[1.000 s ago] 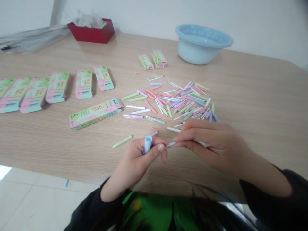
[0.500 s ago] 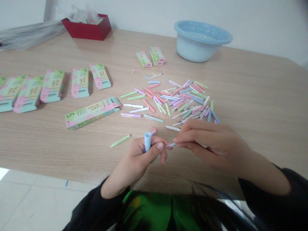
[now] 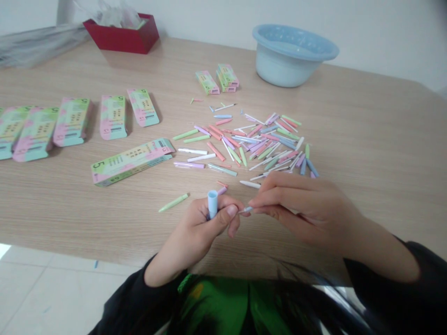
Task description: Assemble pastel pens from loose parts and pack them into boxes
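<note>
Blue tube (image 3: 213, 204) near scattered pens (image 3: 259, 148).

Light-blue basin (image 3: 281, 67) and, well to its left, red box (image 3: 122, 41) with crumpled plastic (image 3: 118, 17).

We lose the bottom of the blue tube (image 3: 213, 204) in the left hand (image 3: 206, 224)! The right hand (image 3: 310, 209) covers most of the slim piece (image 3: 248, 209) it pinches, the fine tip too small for us to judge, and blocks our view of the near edge of the pile (image 3: 256, 151). Over left, the frame slices the end boxes (image 3: 13, 134) and the grey bundle (image 3: 42, 44). Print on them boxes? Too tiny for us! Down low, both sleeves (image 3: 401, 302) run out of sight.
</note>
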`<act>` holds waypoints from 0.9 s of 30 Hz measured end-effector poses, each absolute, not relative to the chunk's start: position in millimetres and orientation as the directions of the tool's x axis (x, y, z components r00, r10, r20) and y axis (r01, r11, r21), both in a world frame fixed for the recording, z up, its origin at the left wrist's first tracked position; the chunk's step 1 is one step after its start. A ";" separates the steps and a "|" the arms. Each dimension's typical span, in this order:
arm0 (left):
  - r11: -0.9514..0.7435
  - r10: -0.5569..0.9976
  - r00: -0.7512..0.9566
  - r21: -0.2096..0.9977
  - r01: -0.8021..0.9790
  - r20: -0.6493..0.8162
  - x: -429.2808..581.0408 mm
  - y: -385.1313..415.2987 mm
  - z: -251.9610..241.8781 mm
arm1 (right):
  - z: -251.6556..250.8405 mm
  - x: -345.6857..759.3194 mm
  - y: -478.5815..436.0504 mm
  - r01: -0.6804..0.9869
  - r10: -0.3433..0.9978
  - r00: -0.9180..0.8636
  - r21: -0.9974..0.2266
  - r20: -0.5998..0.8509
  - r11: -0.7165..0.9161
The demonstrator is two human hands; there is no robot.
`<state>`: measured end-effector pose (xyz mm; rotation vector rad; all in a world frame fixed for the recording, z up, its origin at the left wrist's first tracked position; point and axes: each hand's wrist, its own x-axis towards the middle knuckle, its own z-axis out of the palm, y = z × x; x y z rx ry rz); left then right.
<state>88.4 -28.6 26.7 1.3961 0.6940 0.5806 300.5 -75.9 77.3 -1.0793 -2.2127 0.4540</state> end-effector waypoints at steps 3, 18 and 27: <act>0.100 0.713 0.694 0.994 0.034 -0.095 87.9 -28.0 26.3 | 76.5 298.4 -74.4 0.580 0.783 -0.491 -0.528 0.382 0.621; 0.284 0.736 0.677 0.900 -0.330 0.017 96.5 -30.2 8.4 | 41.2 283.1 -74.1 0.312 0.927 -0.149 -0.874 0.343 0.373; -0.152 0.688 0.725 0.985 0.087 0.042 91.2 -21.6 8.2 | 75.6 299.1 -70.2 0.694 0.882 -0.096 -0.604 0.461 0.391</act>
